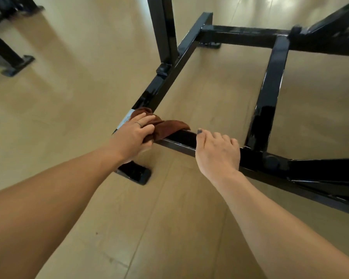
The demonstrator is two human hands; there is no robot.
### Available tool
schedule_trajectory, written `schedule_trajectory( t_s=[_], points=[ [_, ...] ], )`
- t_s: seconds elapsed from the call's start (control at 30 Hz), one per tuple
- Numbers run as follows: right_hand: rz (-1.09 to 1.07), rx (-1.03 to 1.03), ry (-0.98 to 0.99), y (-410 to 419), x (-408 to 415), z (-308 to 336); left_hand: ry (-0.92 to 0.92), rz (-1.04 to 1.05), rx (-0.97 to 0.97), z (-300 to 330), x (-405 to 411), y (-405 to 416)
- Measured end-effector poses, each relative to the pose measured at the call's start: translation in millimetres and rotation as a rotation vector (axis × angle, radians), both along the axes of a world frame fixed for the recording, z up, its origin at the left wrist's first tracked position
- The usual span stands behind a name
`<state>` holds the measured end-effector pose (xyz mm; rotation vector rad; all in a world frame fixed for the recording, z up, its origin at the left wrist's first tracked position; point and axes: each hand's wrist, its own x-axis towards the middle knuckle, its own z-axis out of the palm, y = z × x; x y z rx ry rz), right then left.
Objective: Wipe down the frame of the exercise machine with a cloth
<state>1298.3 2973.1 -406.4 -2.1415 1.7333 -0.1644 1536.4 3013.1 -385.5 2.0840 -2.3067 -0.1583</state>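
A glossy black metal frame (pixel 268 97) of the exercise machine lies low over the floor, built of square bars. A brown cloth (pixel 165 126) is draped over the near corner of the frame. My left hand (pixel 133 135) grips the cloth and presses it on that corner, beside a white label. My right hand (pixel 218 152) rests on the near crossbar just right of the cloth, fingers curled over the bar's far side and thumb lying along its top.
A black upright post (pixel 162 29) rises from the left bar. A black foot (pixel 135 173) sits under the near corner. Another black stand base (pixel 16 64) is at the far left. Light wooden floor (pixel 89 87) surrounds everything.
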Motion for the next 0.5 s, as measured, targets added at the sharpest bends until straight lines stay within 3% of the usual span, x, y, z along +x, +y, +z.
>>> schedule_trajectory(
  t_s=[0.2, 0.3, 0.37, 0.5],
  points=[
    [-0.089, -0.059, 0.096, -0.5, 11.2, 1.6, 0.165, -0.008, -0.120, 0.1, 26.0, -2.5],
    [-0.057, -0.073, 0.188, 0.3, 12.5, -1.0, 0.334, 0.195, -0.142, -6.3, 30.5, -11.4],
    [-0.041, -0.065, 0.236, 1.3, 13.2, -1.0, 0.310, 0.335, -0.155, -8.0, 33.5, -24.1],
    [0.021, -0.029, 0.248, 2.8, 9.1, 7.5, 0.343, 0.384, -0.154, -5.1, 35.2, -32.9]
  ],
)
